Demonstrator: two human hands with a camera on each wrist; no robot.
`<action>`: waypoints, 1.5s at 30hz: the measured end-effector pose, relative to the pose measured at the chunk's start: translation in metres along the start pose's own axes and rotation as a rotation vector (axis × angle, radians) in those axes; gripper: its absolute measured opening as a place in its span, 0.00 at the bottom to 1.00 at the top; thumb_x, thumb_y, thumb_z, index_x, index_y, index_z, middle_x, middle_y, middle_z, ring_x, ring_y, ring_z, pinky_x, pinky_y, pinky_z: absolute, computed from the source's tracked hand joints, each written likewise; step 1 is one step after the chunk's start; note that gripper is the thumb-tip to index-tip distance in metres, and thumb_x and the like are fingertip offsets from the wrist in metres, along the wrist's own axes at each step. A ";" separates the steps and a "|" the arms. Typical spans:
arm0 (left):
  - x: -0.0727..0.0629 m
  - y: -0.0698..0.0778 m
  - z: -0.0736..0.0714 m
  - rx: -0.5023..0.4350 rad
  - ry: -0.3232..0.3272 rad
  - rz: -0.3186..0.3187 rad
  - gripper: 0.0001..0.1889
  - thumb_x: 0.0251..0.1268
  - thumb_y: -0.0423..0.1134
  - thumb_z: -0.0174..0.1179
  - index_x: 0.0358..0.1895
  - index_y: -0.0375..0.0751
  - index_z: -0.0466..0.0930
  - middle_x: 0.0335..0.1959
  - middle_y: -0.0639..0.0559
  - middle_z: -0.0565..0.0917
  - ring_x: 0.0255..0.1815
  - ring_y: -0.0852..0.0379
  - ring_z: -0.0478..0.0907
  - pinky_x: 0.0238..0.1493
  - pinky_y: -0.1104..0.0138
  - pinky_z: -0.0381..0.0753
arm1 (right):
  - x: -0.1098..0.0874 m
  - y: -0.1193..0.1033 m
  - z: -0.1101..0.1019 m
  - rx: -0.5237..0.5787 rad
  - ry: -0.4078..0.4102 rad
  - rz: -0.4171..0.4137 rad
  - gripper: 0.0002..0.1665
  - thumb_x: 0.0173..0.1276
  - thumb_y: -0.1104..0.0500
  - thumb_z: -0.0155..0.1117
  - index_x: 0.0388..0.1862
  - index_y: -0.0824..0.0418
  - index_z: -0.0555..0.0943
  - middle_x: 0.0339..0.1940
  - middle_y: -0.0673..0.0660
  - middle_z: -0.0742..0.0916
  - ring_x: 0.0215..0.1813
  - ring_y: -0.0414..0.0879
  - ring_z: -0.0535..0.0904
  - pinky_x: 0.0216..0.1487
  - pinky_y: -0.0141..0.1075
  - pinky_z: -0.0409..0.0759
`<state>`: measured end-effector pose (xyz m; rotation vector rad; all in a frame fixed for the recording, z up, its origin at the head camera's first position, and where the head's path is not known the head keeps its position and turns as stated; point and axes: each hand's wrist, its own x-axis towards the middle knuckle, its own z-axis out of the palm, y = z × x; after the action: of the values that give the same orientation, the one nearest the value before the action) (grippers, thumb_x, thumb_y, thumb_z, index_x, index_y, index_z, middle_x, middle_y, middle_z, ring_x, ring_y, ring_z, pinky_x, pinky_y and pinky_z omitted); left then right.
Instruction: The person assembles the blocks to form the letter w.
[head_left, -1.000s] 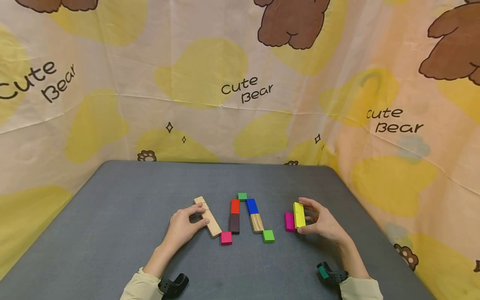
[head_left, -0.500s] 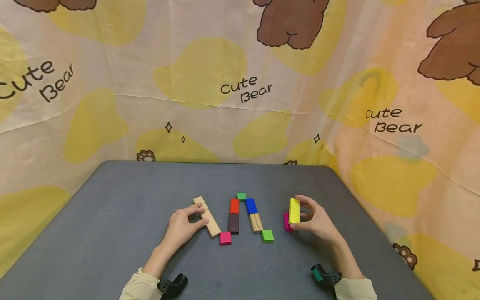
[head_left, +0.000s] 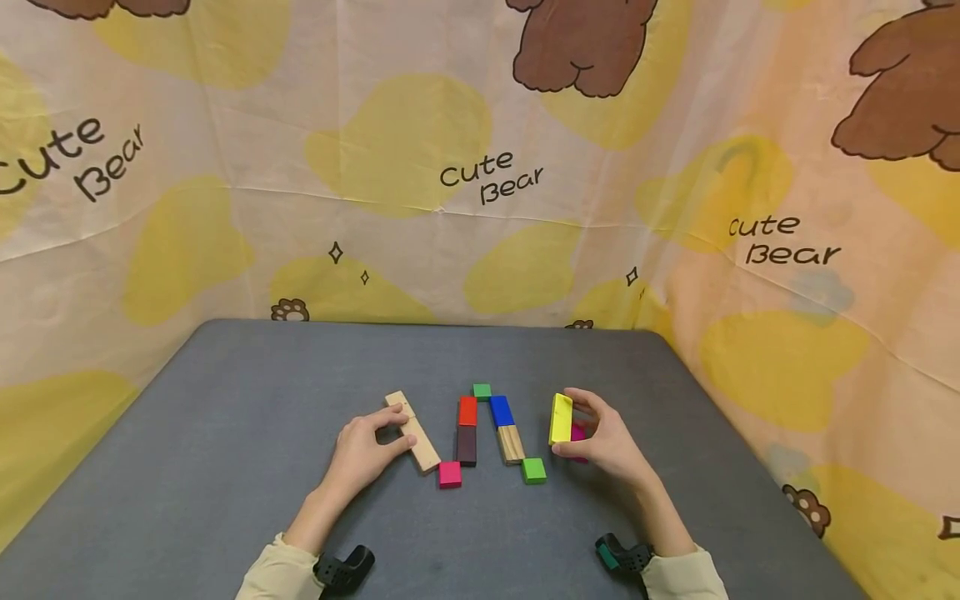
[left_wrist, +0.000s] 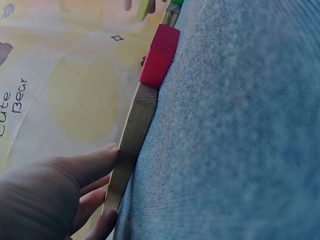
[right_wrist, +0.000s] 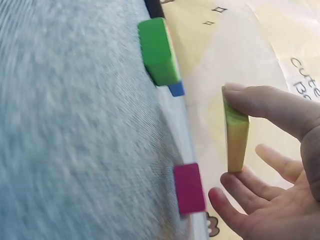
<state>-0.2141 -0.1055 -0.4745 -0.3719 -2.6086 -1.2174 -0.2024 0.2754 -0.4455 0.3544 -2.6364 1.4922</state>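
Note:
My left hand point(head_left: 358, 457) rests at the left, pinching a row of pale wooden blocks point(head_left: 424, 454) between thumb and fingers; a seam between two blocks shows in the left wrist view. This row slants down to a pink block point(head_left: 450, 475). With thumb and fingertips my right hand point(head_left: 611, 450) pinches a yellow block point(head_left: 561, 419). In the right wrist view the yellow block point(right_wrist: 237, 142) hangs above the tabletop. A magenta block point(right_wrist: 190, 189) lies on the table beneath that hand, partly hidden by it in the head view.
Dark purple point(head_left: 467, 447) and red point(head_left: 468, 410) blocks run up from the pink one to a small green block point(head_left: 482, 392). Blue point(head_left: 502, 411) and striped wooden point(head_left: 511, 445) blocks descend to another green block point(head_left: 534, 471). The grey table point(head_left: 300, 367) meets a printed curtain point(head_left: 405, 150).
My right hand has carried the yellow block leftward, from the magenta block's right side to its left, toward the block chain. The left hand stays in place on the wooden blocks.

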 end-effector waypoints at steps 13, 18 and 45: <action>0.001 -0.003 0.001 0.006 0.000 0.005 0.19 0.57 0.42 0.73 0.52 0.40 0.86 0.61 0.47 0.79 0.64 0.40 0.71 0.63 0.40 0.61 | 0.008 0.002 0.011 -0.066 -0.049 0.042 0.53 0.43 0.58 0.84 0.70 0.58 0.69 0.65 0.59 0.74 0.63 0.60 0.72 0.60 0.53 0.74; 0.001 -0.002 0.000 0.009 0.002 0.007 0.19 0.57 0.41 0.73 0.52 0.40 0.86 0.61 0.47 0.80 0.64 0.40 0.71 0.63 0.40 0.61 | 0.010 0.003 0.012 -0.119 -0.079 0.052 0.54 0.42 0.59 0.83 0.70 0.59 0.69 0.64 0.58 0.76 0.62 0.56 0.71 0.62 0.54 0.71; 0.000 -0.001 0.000 0.005 0.007 0.007 0.18 0.56 0.41 0.73 0.50 0.40 0.87 0.60 0.47 0.80 0.64 0.41 0.71 0.64 0.40 0.60 | 0.010 0.004 0.004 -0.094 -0.175 0.028 0.48 0.46 0.63 0.81 0.68 0.65 0.71 0.63 0.59 0.77 0.63 0.57 0.70 0.66 0.58 0.65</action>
<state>-0.2144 -0.1059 -0.4756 -0.3746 -2.6015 -1.2074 -0.2129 0.2727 -0.4493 0.4615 -2.8456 1.3984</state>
